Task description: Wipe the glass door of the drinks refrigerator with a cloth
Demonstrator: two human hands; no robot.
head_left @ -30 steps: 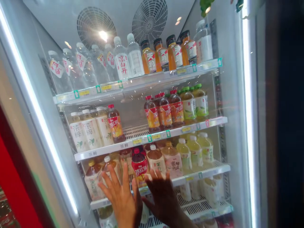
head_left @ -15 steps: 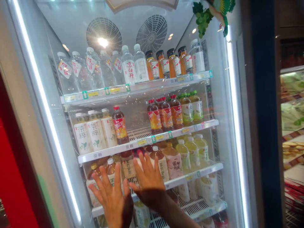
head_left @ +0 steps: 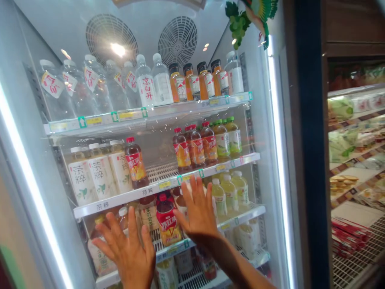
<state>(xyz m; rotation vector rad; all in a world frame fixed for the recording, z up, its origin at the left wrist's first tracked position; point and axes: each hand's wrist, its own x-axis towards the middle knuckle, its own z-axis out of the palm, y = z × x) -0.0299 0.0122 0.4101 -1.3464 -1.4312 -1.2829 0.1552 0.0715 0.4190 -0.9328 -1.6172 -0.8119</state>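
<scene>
My left hand (head_left: 128,251) lies flat with fingers spread on the glass door (head_left: 264,168) of a drinks fridge, low at the left. My right hand (head_left: 198,210) is also flat and spread on the glass, higher and to the right. Behind the glass between them stands a red-labelled tea bottle (head_left: 166,220) on the third shelf (head_left: 246,214). Neither hand holds anything.
The fridge holds water bottles (head_left: 146,82) and orange drinks (head_left: 195,82) on the top shelf, white-labelled bottles (head_left: 100,172) and red tea bottles (head_left: 192,146) on the second. A dark frame post (head_left: 306,160) stands right of it, then a display case (head_left: 355,160) of packaged food.
The view has shifted left, so the fridge sits further left in frame. My right hand has slid up and right on the glass; my left hand has moved left.
</scene>
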